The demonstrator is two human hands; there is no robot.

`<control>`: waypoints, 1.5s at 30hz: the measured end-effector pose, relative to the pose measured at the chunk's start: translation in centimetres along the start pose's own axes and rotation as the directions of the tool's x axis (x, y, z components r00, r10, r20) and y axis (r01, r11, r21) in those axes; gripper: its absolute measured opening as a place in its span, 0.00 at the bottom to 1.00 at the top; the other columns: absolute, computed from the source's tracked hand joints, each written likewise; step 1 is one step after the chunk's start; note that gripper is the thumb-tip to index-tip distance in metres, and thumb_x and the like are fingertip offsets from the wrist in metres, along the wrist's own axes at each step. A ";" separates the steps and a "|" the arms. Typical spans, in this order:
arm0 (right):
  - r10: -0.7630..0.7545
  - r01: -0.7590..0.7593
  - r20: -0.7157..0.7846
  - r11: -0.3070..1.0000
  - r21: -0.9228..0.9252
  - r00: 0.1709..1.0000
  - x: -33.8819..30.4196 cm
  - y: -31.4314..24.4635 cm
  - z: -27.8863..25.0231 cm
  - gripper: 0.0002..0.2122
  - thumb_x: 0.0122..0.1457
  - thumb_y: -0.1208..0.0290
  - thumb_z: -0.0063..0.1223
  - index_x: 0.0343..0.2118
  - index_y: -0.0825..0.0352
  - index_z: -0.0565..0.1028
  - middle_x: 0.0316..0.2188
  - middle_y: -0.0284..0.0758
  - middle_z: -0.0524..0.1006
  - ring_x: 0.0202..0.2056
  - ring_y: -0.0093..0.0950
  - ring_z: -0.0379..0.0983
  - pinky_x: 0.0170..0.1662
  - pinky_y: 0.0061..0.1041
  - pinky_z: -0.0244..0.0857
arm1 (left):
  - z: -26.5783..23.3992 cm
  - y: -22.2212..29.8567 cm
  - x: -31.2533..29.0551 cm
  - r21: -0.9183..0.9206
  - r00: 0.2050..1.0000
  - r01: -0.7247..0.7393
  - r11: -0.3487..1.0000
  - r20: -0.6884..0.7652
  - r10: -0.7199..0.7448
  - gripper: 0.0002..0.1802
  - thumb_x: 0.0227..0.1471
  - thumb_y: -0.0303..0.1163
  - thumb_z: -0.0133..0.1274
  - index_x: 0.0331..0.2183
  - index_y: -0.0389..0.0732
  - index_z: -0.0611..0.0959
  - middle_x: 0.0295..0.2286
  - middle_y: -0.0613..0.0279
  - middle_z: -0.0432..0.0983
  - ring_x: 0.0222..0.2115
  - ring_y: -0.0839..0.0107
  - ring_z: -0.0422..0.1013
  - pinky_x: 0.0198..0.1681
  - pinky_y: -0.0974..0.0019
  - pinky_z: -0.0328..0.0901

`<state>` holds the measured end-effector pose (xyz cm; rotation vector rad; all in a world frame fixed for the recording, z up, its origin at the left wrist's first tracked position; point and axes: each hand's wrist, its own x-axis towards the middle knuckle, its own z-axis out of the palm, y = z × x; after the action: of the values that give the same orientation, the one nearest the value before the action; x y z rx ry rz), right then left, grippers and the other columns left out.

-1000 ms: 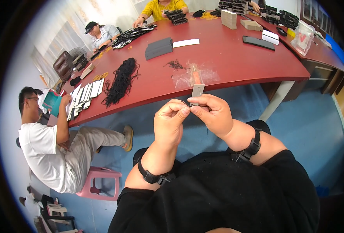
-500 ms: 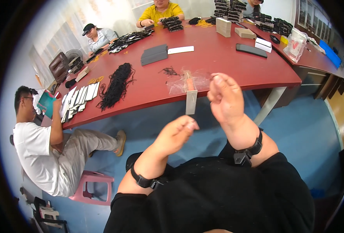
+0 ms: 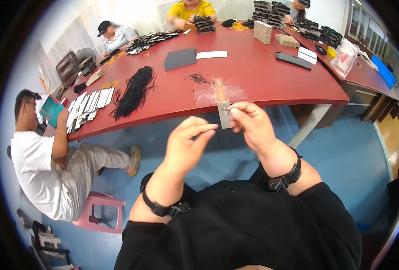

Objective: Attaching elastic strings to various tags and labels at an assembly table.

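My left hand (image 3: 187, 143) is in front of the table edge, thumb and forefinger pinched together; a faint dark strand shows near their tips. My right hand (image 3: 254, 128) is closed in a pinch beside a narrow grey plate (image 3: 224, 118) that juts down over the edge. A thin dark cord (image 3: 236, 136) hangs below its fingers, and small dark pins or cord show at the plate's face. Behind the plate, a wooden strip (image 3: 220, 93) lies over clear plastic film (image 3: 202, 96). Black scraps (image 3: 198, 78) lie beyond the film.
The red table (image 3: 271, 81) carries a black cord bundle (image 3: 134, 92), white strips (image 3: 89, 107), a dark grey stack (image 3: 180, 59) and a white card (image 3: 212, 55). A person (image 3: 42, 157) sits at left on a pink stool (image 3: 101, 211); others work across the table.
My right hand has come down and left to the plate, its fingers now pinched there. My left hand has risen slightly and moved left, its thumb and forefinger pinched.
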<state>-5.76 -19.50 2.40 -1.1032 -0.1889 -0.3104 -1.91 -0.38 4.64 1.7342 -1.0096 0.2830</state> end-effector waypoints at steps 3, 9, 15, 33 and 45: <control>0.114 -0.120 0.072 0.989 0.084 0.991 -0.3 1.1 1.3 0.06 0.59 0.70 0.48 0.36 0.65 0.72 0.37 0.33 0.74 0.38 0.25 0.72 0.41 0.27 0.69 | 1.1 -0.2 0.1 0.009 0.999 0.049 0.999 0.019 -0.049 0.11 0.44 0.18 0.55 0.34 0.37 0.82 0.28 0.64 0.74 0.30 0.76 0.69 0.34 0.74 0.63; 0.203 -0.208 0.074 0.975 0.071 0.976 -0.8 1.6 1.8 0.06 0.61 0.69 0.45 0.38 0.63 0.70 0.37 0.33 0.74 0.36 0.25 0.73 0.37 0.27 0.69 | 1.5 -1.3 -0.2 -0.408 0.934 0.326 0.853 0.001 -0.356 0.09 0.46 0.19 0.55 0.33 0.37 0.81 0.28 0.66 0.75 0.29 0.79 0.70 0.35 0.74 0.65; 0.180 -0.152 0.126 0.967 -0.204 0.976 -0.9 1.2 1.7 0.05 0.59 0.71 0.48 0.35 0.66 0.70 0.25 0.28 0.72 0.22 0.17 0.68 0.22 0.14 0.60 | 1.1 -0.9 -0.7 -0.401 0.931 0.338 0.851 0.014 -0.364 0.20 0.46 0.18 0.56 0.44 0.35 0.74 0.28 0.64 0.75 0.30 0.80 0.71 0.34 0.77 0.65; 0.113 0.048 0.217 0.781 -0.623 0.970 -0.7 -0.1 0.8 0.07 0.56 0.70 0.50 0.31 0.70 0.72 0.23 0.28 0.71 0.26 0.17 0.67 0.29 0.20 0.61 | 0.2 -1.6 -0.6 -0.312 0.884 0.464 0.829 0.102 -0.456 0.07 0.44 0.22 0.57 0.31 0.35 0.80 0.24 0.67 0.73 0.25 0.80 0.67 0.30 0.75 0.64; -0.173 0.469 0.438 0.242 -0.849 0.882 -0.2 -1.3 2.4 0.05 0.51 0.73 0.52 0.29 0.67 0.71 0.26 0.41 0.73 0.30 0.41 0.71 0.31 0.35 0.65 | 0.4 0.9 0.5 0.554 0.976 -0.200 0.808 0.182 0.116 0.12 0.37 0.25 0.60 0.30 0.36 0.79 0.25 0.57 0.70 0.28 0.58 0.68 0.31 0.60 0.65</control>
<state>-6.35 -17.84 4.54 -2.3558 -0.5254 -0.7197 -2.38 -1.04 5.38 2.2362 -1.2632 0.6328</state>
